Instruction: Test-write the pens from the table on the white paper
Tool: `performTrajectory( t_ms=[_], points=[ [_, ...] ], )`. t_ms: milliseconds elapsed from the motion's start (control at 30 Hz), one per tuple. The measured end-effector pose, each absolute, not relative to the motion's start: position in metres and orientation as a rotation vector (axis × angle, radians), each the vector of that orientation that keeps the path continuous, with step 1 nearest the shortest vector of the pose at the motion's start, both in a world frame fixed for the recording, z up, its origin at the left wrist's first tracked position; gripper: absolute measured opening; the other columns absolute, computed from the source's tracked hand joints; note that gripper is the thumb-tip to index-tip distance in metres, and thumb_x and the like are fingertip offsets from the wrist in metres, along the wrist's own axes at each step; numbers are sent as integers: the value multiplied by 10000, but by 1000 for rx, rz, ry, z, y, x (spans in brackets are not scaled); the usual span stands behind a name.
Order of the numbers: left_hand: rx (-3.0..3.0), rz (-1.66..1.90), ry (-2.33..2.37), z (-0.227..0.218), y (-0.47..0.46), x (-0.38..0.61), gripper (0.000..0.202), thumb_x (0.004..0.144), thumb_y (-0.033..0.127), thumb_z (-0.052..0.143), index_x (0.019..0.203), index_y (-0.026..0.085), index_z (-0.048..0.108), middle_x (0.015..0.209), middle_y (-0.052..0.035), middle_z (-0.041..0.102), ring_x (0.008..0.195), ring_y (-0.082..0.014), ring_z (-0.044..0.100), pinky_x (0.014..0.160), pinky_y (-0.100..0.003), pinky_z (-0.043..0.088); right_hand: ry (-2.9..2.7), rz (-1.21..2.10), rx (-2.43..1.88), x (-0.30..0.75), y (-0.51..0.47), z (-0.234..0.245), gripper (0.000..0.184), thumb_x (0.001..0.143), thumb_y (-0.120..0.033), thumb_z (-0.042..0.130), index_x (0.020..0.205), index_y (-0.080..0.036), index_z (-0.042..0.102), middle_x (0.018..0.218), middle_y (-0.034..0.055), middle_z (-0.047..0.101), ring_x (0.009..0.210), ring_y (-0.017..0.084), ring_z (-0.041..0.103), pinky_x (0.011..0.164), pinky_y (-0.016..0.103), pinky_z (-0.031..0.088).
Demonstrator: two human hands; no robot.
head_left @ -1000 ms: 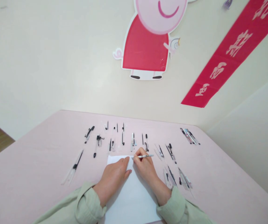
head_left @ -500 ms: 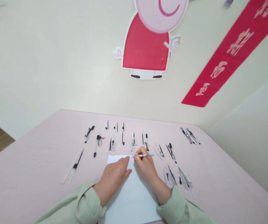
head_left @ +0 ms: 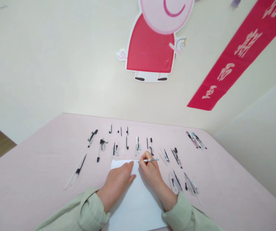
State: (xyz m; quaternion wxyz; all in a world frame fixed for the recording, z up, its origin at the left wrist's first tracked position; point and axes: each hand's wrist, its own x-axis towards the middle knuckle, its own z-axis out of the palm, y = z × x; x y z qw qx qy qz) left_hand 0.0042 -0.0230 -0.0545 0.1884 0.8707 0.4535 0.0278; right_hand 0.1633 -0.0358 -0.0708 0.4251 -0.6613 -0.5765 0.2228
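Note:
A sheet of white paper (head_left: 138, 205) lies on the table in front of me. My left hand (head_left: 118, 178) rests flat on its upper left part, thumb apart from the fingers, with nothing held. Between the thumb and fingers of my right hand (head_left: 150, 168) is a slim pen (head_left: 151, 159) with a light patterned barrel. It slants low, back end to the right, and its tip is at the paper's top edge. A small faint mark shows on the paper just left of the tip.
Pen parts, such as black refills (head_left: 126, 142), caps (head_left: 98, 159) and clear barrels (head_left: 68, 182), lie in small groups beyond and beside the paper. A bundle of pens (head_left: 195, 140) lies at the back right. The pink table (head_left: 39, 166) meets a wall behind.
My right hand and the pen have shifted very slightly to the right along the paper's top edge, and a faint mark now shows there. My left hand stays in place.

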Motion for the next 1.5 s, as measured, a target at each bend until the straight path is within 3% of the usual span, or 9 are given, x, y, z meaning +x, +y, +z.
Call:
performTrajectory(
  t_ms=[333, 533, 700, 867, 967, 1033, 1133, 1267, 1500],
  points=[
    [2449, 106, 1250, -53, -24, 4, 431, 894, 253, 468, 1306, 129, 491, 1159, -178, 662, 989, -354, 663, 751, -430, 510, -1446, 567, -1666, 163, -36, -71, 132, 766, -154, 445, 662, -232, 421, 612, -48, 462, 614, 155, 482, 602, 264, 328],
    [2426, 88, 1271, -50, -24, 5, 397, 890, 257, 485, 1272, 157, 520, 1138, -172, 671, 971, -344, 672, 743, -412, 505, -1425, 543, -1652, 165, -34, -73, 125, 753, -161, 446, 657, -234, 414, 595, -54, 445, 597, 154, 463, 589, 262, 320],
    [2332, 174, 1266, -54, -22, 4, 412, 863, 254, 532, 1266, 164, 536, 1154, -172, 664, 1007, -346, 648, 794, -417, 479, -1231, 669, -1612, 170, -31, -77, 100, 779, -233, 455, 680, -234, 443, 571, -51, 500, 565, 154, 508, 565, 258, 373],
    [1712, 523, 1159, -50, -9, 5, 234, 864, 277, 529, 1040, 169, 640, 811, -59, 672, 840, -251, 647, 818, -393, 489, -1163, 651, -1546, 173, -28, -76, 134, 804, -309, 495, 703, -226, 467, 586, -55, 484, 545, 139, 486, 534, 245, 375],
    [917, 730, 947, -40, 2, 6, 134, 859, 155, 497, 853, 146, 631, 843, -59, 638, 842, -170, 642, 873, -323, 513, -1177, 562, -1519, 174, -28, -73, 138, 830, -315, 501, 733, -218, 502, 607, -54, 472, 553, 131, 460, 533, 241, 363],
    [578, 801, 862, -35, 8, 5, 201, 792, 1, 469, 732, 144, 597, 872, -67, 623, 848, -128, 639, 914, -268, 509, -1193, 565, -1485, 173, -30, -69, 116, 849, -310, 503, 805, -211, 546, 664, -38, 524, 585, 133, 483, 553, 244, 379],
    [463, 850, 835, -32, 13, 2, 335, 689, -129, 386, 667, 147, 573, 881, -67, 611, 855, -100, 638, 955, -232, 500, -1291, 647, -1362, 170, -36, -64, 196, 891, -322, 474, 970, -203, 608, 817, 14, 618, 675, 148, 544, 616, 266, 428],
    [504, 870, 887, -34, 15, 1, 322, 747, -111, 401, 705, 147, 588, 871, -73, 633, 891, -108, 658, 983, -231, 493, -1498, 719, -1192, 161, -46, -56, 277, 930, -284, 395, 1092, -210, 607, 897, 48, 657, 781, 170, 599, 673, 292, 457],
    [658, 922, 901, -35, 12, -1, 253, 802, 0, 447, 722, 162, 624, 875, -61, 697, 930, -136, 663, 1011, -297, 468, -1506, 707, -1239, 154, -50, -53, 51, 850, -213, 494, 841, -208, 544, 762, 3, 633, 719, 153, 594, 678, 271, 449]
  ],
)
